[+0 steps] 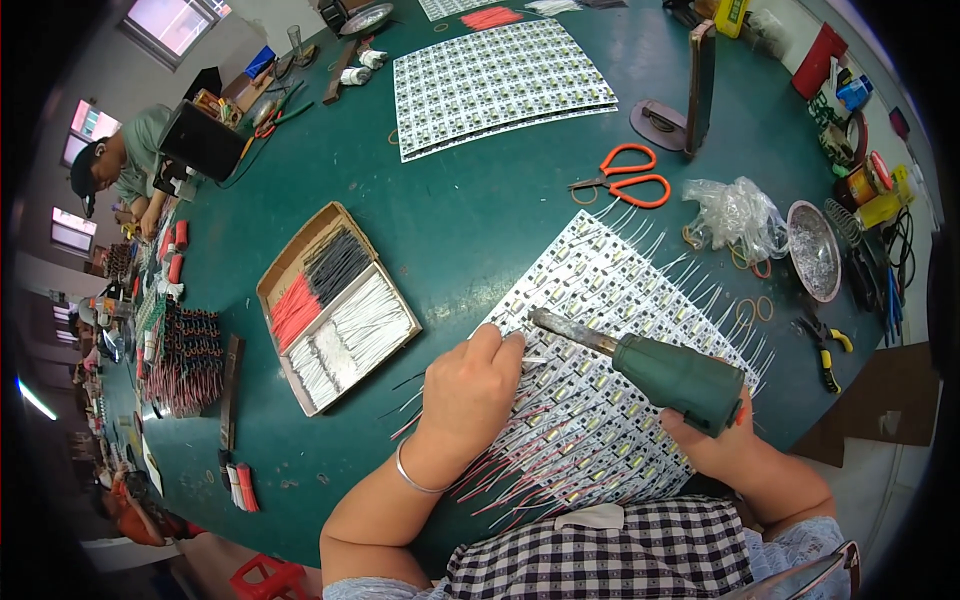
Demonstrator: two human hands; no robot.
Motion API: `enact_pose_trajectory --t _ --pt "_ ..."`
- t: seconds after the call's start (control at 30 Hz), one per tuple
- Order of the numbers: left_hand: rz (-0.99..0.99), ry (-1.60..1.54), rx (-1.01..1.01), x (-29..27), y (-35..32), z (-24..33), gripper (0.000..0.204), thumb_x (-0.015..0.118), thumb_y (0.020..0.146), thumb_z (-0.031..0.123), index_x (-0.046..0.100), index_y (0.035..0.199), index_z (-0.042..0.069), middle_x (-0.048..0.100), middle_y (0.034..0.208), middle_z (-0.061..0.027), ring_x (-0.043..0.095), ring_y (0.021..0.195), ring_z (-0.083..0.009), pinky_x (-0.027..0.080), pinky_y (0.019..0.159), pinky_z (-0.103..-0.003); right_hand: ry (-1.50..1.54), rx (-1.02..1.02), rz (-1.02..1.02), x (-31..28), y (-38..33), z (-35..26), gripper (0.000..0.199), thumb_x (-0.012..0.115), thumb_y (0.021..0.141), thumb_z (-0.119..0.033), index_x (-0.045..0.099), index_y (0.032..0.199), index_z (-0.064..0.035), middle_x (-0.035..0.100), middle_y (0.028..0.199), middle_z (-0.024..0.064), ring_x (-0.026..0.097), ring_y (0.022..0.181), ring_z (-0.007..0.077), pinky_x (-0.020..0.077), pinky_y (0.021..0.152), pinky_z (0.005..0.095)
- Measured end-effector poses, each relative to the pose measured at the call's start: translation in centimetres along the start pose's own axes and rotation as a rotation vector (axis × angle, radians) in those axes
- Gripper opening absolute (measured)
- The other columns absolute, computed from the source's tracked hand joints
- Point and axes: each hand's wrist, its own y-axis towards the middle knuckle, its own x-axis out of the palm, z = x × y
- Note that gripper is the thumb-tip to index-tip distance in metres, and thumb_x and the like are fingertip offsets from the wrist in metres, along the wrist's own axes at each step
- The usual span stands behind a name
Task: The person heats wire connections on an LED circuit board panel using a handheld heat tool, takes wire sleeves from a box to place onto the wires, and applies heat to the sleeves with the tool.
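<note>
My right hand (708, 440) is wrapped round the handle of a green soldering gun (680, 380). Its thick metal tip points left, just over the panel of small circuit boards (600, 350). Close to that tip, my left hand (475, 385) is closed in a pinch at the panel's left side. A short white wire (535, 360) shows by its fingertips; the pinch itself is partly hidden. Thin white wires stick out along the panel's right edge, while red, white and black ones fan out at its lower left.
Left of the panel lies a cardboard box (340, 310) of sorted red, black and white wires. Beyond are orange-handled scissors (630, 180), a plastic bag (738, 218), a metal bowl (815, 250) and stacked panels (500, 85). Yellow-black pliers (828, 355) lie right. A co-worker (130, 160) sits far left.
</note>
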Motion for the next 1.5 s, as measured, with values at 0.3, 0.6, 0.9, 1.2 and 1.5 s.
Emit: enact_pose_trajectory --t 0.3,0.6,0.9,1.2,1.5 --pt "0.005 -0.004 0.009 0.1 0.0 -0.2 0.02 0.059 0.069 0.005 0.061 0.089 0.004 0.047 0.071 -0.0059 0.056 0.057 -0.0196 0.046 0.047 -0.031 -0.148 -0.103 -0.051 -0.3 1.0 -0.4 0.033 0.069 0.076 -0.011 0.059 0.106 -0.0019 0.063 0.097 0.0107 0.063 0.087 0.0203 0.0484 0.08 0.0302" --pt "-0.001 -0.004 0.016 0.1 0.0 -0.2 0.02 0.058 0.069 0.005 0.061 0.089 0.005 0.046 0.071 -0.0056 0.056 0.057 -0.0194 0.046 0.047 -0.031 0.117 0.091 0.009 0.4 0.6 -0.4 0.036 0.07 0.075 -0.01 0.056 0.107 -0.0007 0.064 0.095 0.0109 0.063 0.086 0.0197 0.0481 0.079 0.0286" --pt "-0.003 0.003 0.014 0.2 0.0 -0.3 0.021 0.058 0.068 0.006 0.061 0.089 0.005 0.046 0.072 -0.0057 0.056 0.058 -0.0197 0.045 0.047 -0.032 0.339 0.166 0.142 -0.5 -0.2 0.1 0.027 0.067 0.08 -0.01 0.06 0.104 -0.0003 0.062 0.101 0.0082 0.059 0.087 0.0165 0.0457 0.078 0.0297" --pt "0.024 0.0 0.004 0.0 -0.1 -0.2 0.02 0.058 0.068 0.006 0.06 0.088 0.007 0.045 0.071 -0.0053 0.055 0.057 -0.0203 0.045 0.047 -0.032 0.171 -0.045 0.05 -1.0 -1.2 1.7 0.037 0.054 0.09 -0.018 0.048 0.12 0.002 0.06 0.11 0.014 0.06 0.067 0.0143 0.0484 0.062 0.0273" --pt "0.158 -0.044 -0.13 -5.1 -0.8 1.0 0.023 0.066 0.063 -0.002 0.065 0.084 0.007 0.055 0.074 -0.0062 0.056 0.06 -0.0217 0.046 0.052 -0.03 0.323 0.07 0.183 -2.1 -2.2 1.8 0.043 0.053 0.09 -0.021 0.042 0.125 0.0022 0.059 0.107 0.0138 0.058 0.062 0.0141 0.0475 0.055 0.0256"
